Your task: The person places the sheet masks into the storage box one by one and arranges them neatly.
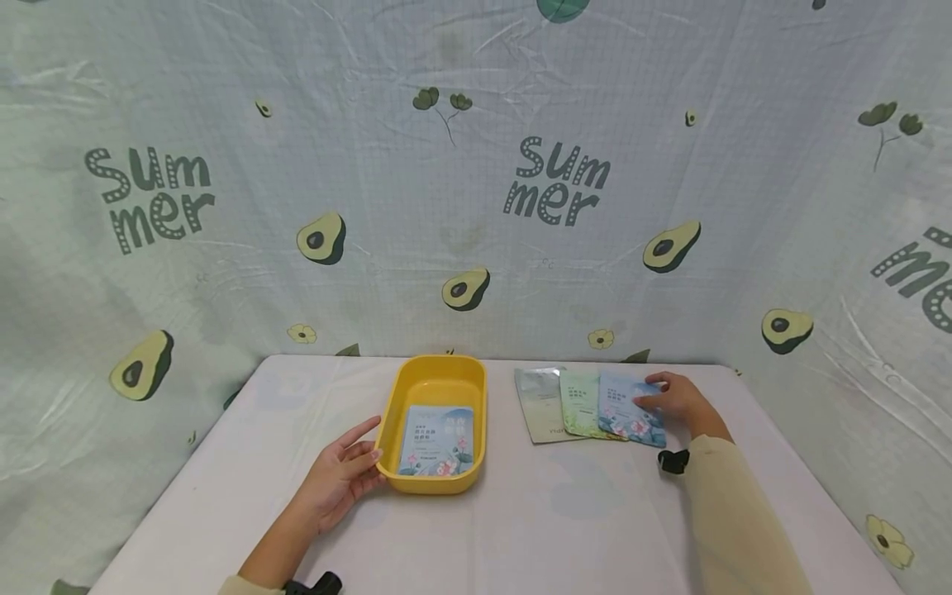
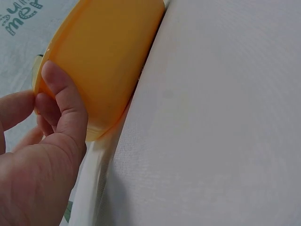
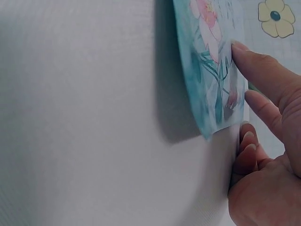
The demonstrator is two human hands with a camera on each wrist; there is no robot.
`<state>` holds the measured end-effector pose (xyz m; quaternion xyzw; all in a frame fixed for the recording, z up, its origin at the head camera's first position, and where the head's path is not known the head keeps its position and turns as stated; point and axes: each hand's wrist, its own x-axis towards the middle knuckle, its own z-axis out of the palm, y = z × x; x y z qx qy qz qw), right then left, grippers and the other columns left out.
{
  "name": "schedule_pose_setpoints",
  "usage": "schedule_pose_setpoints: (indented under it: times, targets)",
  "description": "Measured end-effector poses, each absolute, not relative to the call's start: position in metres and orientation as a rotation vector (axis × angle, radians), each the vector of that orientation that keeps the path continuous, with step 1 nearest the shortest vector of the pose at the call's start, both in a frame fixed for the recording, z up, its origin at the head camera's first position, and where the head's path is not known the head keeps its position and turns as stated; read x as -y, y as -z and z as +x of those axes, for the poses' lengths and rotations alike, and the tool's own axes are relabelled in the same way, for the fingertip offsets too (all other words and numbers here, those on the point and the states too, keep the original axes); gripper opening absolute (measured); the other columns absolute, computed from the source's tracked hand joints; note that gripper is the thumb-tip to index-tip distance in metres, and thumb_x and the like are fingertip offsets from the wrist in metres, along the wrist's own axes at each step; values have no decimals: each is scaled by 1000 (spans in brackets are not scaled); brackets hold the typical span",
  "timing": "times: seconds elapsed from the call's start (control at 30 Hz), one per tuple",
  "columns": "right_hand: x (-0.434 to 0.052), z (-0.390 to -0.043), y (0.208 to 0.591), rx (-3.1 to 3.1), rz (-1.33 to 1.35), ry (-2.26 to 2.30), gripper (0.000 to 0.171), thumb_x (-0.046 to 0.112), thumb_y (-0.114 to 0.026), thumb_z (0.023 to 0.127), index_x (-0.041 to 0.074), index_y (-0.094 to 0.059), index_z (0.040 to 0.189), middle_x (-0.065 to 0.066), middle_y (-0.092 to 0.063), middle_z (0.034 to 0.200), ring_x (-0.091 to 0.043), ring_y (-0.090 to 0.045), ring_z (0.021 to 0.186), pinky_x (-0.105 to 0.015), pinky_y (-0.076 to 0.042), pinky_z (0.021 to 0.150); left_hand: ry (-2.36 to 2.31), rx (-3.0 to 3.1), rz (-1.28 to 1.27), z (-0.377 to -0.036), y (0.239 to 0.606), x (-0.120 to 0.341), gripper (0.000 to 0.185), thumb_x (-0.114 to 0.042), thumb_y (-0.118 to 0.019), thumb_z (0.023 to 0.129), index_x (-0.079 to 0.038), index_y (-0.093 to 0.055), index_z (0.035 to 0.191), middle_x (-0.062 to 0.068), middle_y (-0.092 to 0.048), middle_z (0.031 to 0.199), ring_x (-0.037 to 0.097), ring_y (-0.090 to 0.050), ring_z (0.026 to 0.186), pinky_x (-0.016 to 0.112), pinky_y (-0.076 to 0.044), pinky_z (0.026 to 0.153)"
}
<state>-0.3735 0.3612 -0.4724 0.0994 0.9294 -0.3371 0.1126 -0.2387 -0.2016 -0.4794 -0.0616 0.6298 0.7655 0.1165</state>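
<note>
Fingers of the right hand (image 1: 680, 401) pinch the blue packet (image 1: 628, 409); the left hand (image 1: 344, 479), relaxed, touches the yellow tray (image 1: 435, 382).

bg: pale green cloth backdrop (image 1: 461, 207) w/ grid print, avocados, small flowers, "Summer" lettering, creased | wraps round back & both sides | furniture: white table (image 1: 580, 521) w/ faint pattern, far edge touching cloth | light: soft, even, faint shadows
</note>
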Motion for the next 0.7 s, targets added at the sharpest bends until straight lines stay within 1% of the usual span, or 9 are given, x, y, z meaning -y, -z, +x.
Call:
schedule_pose_setpoints:
  times: [0.17, 0.43, 0.7]
  targets:
    - [-362, -374, 475, -2731, 283, 1006, 74, 35, -75, 91, 1, -42, 149, -37, -30, 153, -54, -34, 136, -71, -28, 116, -2237, -1856, -183, -238, 480, 202, 66, -2, -58, 102, -18, -33, 161, 3, -56, 109, 17, -64, 88, 27, -61, 80]
    - [-362, -376, 476, -2715, 302, 1001, 76, 36, -77, 90, 2, -43, 149, -36, -31, 154, -54, -34, 135, -70, -30, 115, -2226, -1874, -201, -237, 478, 200, 64, -2, -58, 102, -15, -35, 160, 2, -52, 107, 15, -62, 87, 26, -60, 79]
    - [-363, -376, 472, -2733, 262, 965, 75, 37, -77, 90, 0, -44, 146, -37, -33, 151, -52, -37, 133, -68, -32, 115, -2218, -1887, -208, -235, 475, 199, 63, -3, -58, 102, -15, -35, 160, 2, -52, 109, 16, -62, 89, 26, -61, 80]
